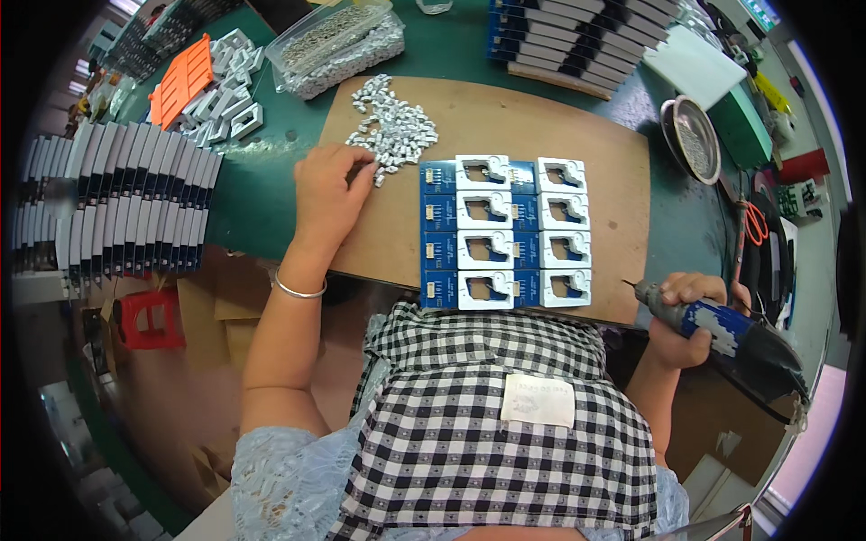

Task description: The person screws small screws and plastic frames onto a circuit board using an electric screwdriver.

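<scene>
My left hand [327,187] rests at the left edge of a pile of small white plastic pieces [395,122]. Its thumb and forefinger are drawn together at the pile; whatever lies between them is hidden. In my right hand [681,320] is an electric screwdriver [722,329] with a blue and black body, its thin bit pointing left toward the board. Between the hands, a panel of blue circuit boards [439,252] carries white plastic frames [485,251] in two columns, each frame with an open middle.
Everything lies on a brown board [618,180] over a green table [248,216]. Stacked panels [135,194] stand at left, more [577,45] at the back. A clear tub [338,45] of small parts, an orange rack [182,81], loose white frames [236,90] and a metal bowl [695,140] surround it.
</scene>
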Demonstrator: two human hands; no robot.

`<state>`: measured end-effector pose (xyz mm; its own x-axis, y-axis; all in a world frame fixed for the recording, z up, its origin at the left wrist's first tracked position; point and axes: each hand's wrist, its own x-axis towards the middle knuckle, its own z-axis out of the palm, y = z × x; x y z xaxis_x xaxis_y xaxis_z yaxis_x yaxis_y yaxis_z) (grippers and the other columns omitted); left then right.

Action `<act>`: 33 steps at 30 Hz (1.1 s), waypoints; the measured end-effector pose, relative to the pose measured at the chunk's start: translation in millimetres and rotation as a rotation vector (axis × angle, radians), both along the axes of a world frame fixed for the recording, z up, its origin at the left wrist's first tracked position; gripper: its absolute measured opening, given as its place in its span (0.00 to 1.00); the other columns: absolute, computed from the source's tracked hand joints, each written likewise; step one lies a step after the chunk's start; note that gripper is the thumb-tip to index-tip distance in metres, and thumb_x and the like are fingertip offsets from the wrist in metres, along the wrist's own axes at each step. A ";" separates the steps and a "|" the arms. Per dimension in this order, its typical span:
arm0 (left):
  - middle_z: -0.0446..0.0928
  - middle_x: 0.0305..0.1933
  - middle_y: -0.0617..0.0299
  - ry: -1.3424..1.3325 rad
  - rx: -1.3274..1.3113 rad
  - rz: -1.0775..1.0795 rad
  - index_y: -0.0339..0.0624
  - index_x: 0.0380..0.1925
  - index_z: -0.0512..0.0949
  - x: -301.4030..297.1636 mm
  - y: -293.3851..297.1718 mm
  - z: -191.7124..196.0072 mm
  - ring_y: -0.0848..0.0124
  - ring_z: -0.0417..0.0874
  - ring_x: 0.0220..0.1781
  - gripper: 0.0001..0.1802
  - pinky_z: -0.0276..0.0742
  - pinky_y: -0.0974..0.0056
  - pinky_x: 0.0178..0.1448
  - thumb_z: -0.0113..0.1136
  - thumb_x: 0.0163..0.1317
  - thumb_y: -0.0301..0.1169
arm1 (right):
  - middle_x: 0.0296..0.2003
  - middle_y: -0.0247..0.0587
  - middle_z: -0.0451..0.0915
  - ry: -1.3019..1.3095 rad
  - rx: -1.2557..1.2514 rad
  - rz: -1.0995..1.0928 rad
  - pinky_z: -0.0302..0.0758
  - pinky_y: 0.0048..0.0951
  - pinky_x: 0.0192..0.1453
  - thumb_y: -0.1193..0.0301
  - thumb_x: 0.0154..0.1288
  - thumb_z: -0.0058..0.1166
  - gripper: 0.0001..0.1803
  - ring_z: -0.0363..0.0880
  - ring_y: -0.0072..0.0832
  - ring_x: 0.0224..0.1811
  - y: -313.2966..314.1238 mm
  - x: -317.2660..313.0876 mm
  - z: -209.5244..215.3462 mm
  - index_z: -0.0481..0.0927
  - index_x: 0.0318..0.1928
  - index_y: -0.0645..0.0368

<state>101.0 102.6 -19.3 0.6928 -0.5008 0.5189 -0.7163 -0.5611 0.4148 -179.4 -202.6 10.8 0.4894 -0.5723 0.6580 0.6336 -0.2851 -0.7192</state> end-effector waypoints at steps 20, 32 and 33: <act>0.79 0.36 0.67 -0.151 0.293 -0.028 0.48 0.31 0.80 -37.8 -4.3 18.4 0.64 0.76 0.42 0.06 0.64 0.59 0.50 0.67 0.52 0.27 | 0.31 0.43 0.72 0.113 0.126 -0.115 0.73 0.37 0.36 0.53 0.60 0.54 0.35 0.73 0.32 0.27 -5.4 0.3 4.8 0.58 0.62 0.55; 0.76 0.39 0.63 1.169 -0.531 -0.321 0.40 0.47 0.78 -78.3 7.1 24.6 0.75 0.75 0.40 0.10 0.74 0.67 0.46 0.51 0.70 0.24 | 0.31 0.43 0.72 0.084 0.142 -0.133 0.73 0.39 0.38 0.54 0.62 0.50 0.32 0.74 0.31 0.27 -9.3 -3.7 4.7 0.59 0.62 0.54; 0.75 0.41 0.64 1.536 -0.787 -0.390 0.38 0.49 0.77 -84.1 7.3 25.2 0.77 0.75 0.40 0.11 0.75 0.69 0.47 0.47 0.73 0.24 | 0.31 0.43 0.72 0.086 0.180 -0.143 0.73 0.39 0.38 0.55 0.63 0.49 0.31 0.73 0.31 0.27 -11.4 -3.6 4.2 0.60 0.62 0.54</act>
<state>17.0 109.9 5.9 0.6533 -0.7156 -0.2474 0.5113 0.1760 0.8412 -183.0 -214.0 15.0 0.4450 -0.7439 0.4987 0.5306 -0.2296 -0.8159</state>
